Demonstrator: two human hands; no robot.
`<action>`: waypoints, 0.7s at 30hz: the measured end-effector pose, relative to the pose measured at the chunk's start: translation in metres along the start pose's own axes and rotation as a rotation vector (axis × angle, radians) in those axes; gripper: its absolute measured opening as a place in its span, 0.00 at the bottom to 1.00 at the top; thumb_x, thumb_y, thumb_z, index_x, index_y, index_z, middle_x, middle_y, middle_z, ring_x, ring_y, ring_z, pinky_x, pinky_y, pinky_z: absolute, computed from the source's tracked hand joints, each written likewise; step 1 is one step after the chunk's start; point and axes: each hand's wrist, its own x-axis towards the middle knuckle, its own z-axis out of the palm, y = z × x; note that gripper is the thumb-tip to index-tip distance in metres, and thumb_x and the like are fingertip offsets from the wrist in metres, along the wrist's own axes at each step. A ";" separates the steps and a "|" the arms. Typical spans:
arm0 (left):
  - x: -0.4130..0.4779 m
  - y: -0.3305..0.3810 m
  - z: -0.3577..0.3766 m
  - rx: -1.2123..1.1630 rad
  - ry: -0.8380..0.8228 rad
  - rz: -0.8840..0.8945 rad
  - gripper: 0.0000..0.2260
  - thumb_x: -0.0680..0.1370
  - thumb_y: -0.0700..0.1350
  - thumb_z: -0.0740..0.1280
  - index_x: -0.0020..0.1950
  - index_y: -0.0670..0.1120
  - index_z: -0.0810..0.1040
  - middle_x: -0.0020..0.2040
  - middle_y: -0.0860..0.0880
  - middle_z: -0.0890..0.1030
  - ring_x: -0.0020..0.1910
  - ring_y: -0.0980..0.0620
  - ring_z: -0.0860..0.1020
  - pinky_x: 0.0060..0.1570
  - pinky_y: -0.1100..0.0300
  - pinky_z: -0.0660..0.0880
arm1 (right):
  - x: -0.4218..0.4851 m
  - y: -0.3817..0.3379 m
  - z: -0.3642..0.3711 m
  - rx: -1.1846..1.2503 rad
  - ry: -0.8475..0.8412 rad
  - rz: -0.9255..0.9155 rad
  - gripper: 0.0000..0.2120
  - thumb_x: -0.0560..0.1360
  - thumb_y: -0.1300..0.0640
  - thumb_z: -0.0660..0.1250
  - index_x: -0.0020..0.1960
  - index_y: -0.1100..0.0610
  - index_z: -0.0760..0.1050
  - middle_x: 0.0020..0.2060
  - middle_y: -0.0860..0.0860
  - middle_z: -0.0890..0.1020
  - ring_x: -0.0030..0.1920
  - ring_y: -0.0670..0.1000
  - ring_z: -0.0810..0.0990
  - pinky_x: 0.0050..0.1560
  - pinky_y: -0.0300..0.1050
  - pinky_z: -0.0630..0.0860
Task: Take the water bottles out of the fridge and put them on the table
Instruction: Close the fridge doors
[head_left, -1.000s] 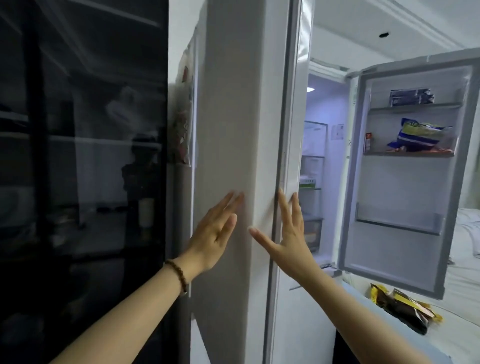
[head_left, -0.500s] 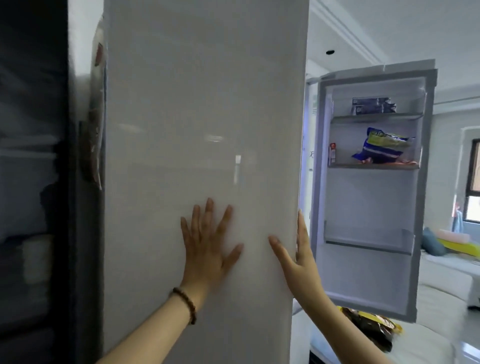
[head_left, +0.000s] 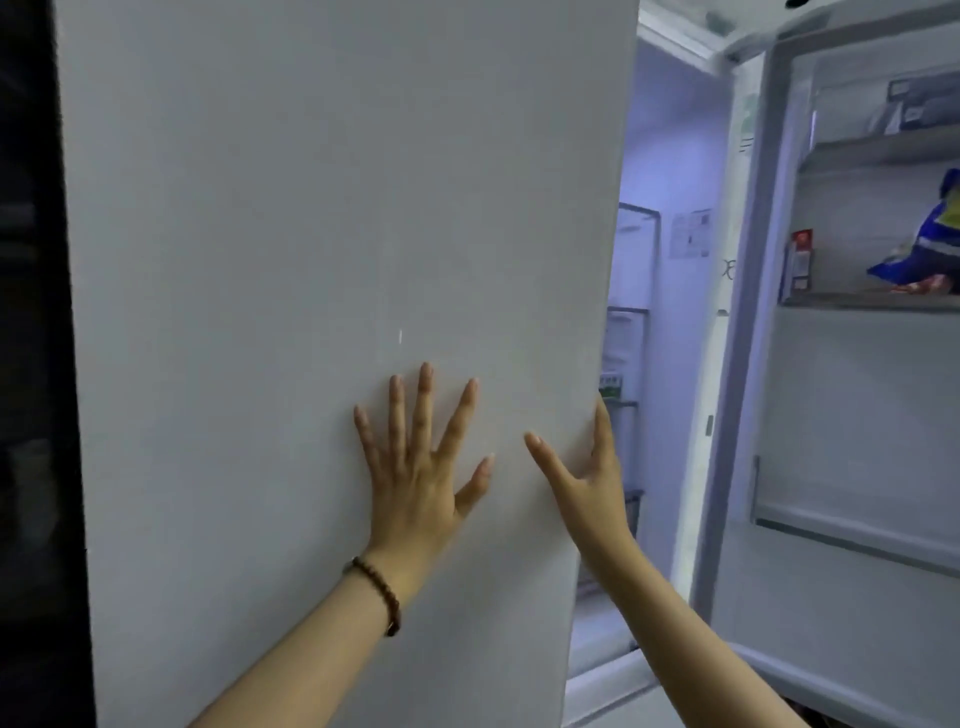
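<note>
A wide white fridge door (head_left: 311, 234) fills most of the head view. My left hand (head_left: 421, 467) presses flat on its front with fingers spread; a bead bracelet is on that wrist. My right hand (head_left: 592, 478) rests at the door's right edge, fingers straight along the edge and thumb out on the front. Through the gap to the right, the lit fridge interior (head_left: 665, 156) shows with a few shelves. No water bottle shows in this view.
The right fridge door (head_left: 857, 415) stands open at the right, its shelves holding a blue and yellow bag (head_left: 935, 244), a small red and white carton (head_left: 800, 260) and a dark packet above. A dark glass surface (head_left: 26, 364) borders the left.
The white door has swung from nearly edge-on to facing me and now covers more of the interior. Both hands stayed on it, and the view has come closer.
</note>
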 end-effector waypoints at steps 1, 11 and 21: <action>0.003 -0.001 0.009 0.035 0.009 -0.013 0.28 0.77 0.64 0.44 0.76 0.56 0.47 0.77 0.48 0.39 0.76 0.42 0.42 0.69 0.36 0.39 | 0.010 0.009 0.002 0.016 -0.020 0.001 0.38 0.68 0.47 0.73 0.73 0.42 0.58 0.68 0.40 0.71 0.66 0.38 0.71 0.68 0.45 0.68; 0.021 -0.010 0.062 0.363 0.022 -0.100 0.28 0.78 0.62 0.48 0.76 0.53 0.49 0.77 0.44 0.44 0.76 0.40 0.44 0.69 0.32 0.44 | 0.075 0.077 0.028 0.195 -0.161 -0.015 0.38 0.69 0.54 0.73 0.73 0.45 0.56 0.64 0.32 0.68 0.60 0.24 0.66 0.56 0.19 0.63; 0.029 -0.015 0.078 0.513 -0.032 -0.143 0.29 0.78 0.61 0.49 0.76 0.53 0.49 0.76 0.41 0.51 0.74 0.37 0.50 0.69 0.32 0.47 | 0.095 0.104 0.043 0.257 -0.219 -0.007 0.41 0.70 0.53 0.73 0.75 0.45 0.53 0.73 0.41 0.62 0.71 0.38 0.62 0.70 0.37 0.60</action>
